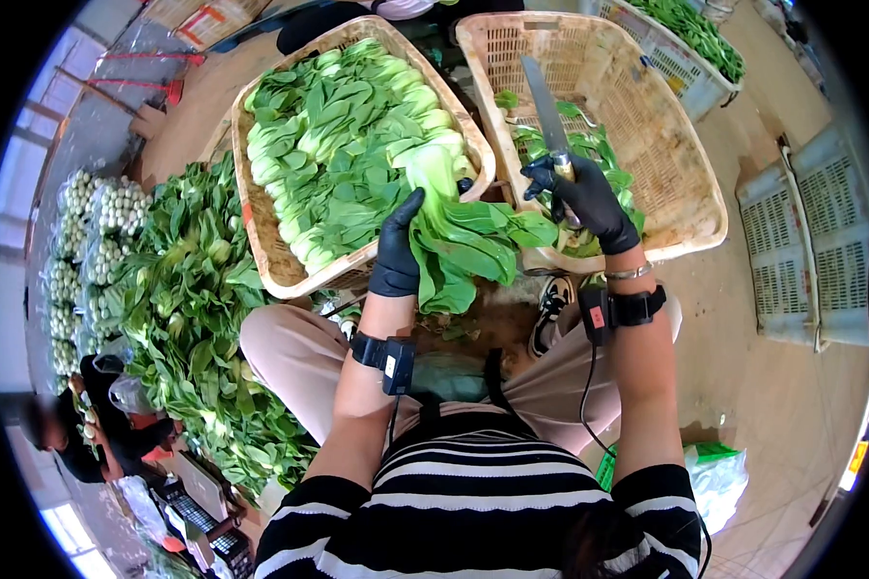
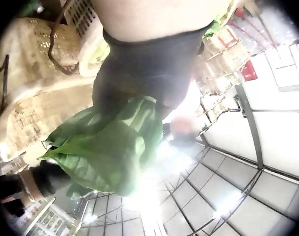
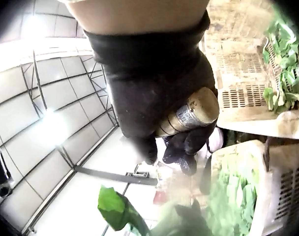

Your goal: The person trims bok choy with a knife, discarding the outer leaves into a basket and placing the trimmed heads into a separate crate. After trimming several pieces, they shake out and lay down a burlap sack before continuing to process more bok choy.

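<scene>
My left hand (image 1: 397, 249), in a black glove, grips a head of bok choy (image 1: 463, 241) over the near right corner of the left crate. Its pale stem end points away and its broad leaves hang toward me; the fingers are hidden beneath. In the left wrist view leaves (image 2: 107, 147) spread beyond the glove. My right hand (image 1: 594, 205), also gloved in black, grips a knife (image 1: 547, 111) over the right crate, blade pointing up and away. The wooden handle (image 3: 203, 105) shows in the right wrist view with the fingers curled round it.
The left crate (image 1: 257, 253) holds rows of bok choy. Some loose leaves lie in the right crate (image 1: 681, 169). A large heap of bok choy (image 1: 193, 318) lies at the left, near bagged vegetables (image 1: 116, 207) and another person (image 1: 116, 425). A grey crate (image 1: 811, 241) stands at the right.
</scene>
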Action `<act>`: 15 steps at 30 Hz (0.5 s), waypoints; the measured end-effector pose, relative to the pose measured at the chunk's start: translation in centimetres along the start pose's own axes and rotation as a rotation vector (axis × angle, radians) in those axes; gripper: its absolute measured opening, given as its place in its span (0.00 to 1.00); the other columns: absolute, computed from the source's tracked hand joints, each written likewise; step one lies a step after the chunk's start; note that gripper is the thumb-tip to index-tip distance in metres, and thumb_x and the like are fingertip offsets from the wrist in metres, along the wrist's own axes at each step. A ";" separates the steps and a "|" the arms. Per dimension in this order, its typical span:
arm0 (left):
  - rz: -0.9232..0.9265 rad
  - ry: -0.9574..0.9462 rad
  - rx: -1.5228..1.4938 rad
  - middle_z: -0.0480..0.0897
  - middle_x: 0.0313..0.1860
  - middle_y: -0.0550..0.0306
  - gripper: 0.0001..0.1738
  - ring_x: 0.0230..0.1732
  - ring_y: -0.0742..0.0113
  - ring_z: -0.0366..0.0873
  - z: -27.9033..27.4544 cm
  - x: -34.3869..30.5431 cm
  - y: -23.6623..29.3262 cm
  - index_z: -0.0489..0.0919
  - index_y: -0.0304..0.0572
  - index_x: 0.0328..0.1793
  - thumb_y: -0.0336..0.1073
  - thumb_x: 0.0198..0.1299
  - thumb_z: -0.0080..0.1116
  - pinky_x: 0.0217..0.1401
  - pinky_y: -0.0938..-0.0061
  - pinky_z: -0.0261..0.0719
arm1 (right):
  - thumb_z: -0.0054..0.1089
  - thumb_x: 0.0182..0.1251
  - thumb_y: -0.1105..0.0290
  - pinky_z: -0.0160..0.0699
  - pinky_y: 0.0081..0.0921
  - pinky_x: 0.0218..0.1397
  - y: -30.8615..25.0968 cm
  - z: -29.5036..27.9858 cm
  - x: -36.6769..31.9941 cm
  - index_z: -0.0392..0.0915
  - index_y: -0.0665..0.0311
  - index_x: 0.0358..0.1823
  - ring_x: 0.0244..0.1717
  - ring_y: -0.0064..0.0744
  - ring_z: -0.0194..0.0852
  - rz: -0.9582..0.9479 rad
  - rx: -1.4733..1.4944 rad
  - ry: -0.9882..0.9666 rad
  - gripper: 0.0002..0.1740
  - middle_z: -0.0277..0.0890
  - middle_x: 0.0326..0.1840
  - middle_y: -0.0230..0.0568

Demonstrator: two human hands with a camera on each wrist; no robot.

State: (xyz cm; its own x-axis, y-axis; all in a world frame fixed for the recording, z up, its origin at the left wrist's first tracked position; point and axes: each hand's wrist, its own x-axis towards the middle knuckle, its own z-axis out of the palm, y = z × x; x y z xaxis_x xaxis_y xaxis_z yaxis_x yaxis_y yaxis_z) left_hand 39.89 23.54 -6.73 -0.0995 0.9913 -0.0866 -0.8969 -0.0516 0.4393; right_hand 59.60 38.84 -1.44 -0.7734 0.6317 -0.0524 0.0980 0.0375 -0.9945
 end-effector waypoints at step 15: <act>0.101 0.140 0.014 0.75 0.49 0.42 0.27 0.49 0.52 0.74 -1.9 1.2 -0.8 0.65 0.31 0.58 0.41 0.56 0.53 0.54 0.59 0.70 | 0.63 0.47 0.65 0.70 0.31 0.28 1.4 4.3 0.2 0.75 0.69 0.36 0.23 0.48 0.72 -0.455 -0.556 0.017 0.17 0.73 0.22 0.51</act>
State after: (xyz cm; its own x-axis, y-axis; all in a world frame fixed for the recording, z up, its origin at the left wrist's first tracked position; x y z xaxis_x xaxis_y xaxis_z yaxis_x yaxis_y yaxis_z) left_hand 39.71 24.52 -8.89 -0.2486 0.9546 -0.1644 -0.8733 -0.1474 0.4644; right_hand 56.84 35.67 -3.29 -0.8040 0.4713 0.3627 0.0756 0.6859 -0.7237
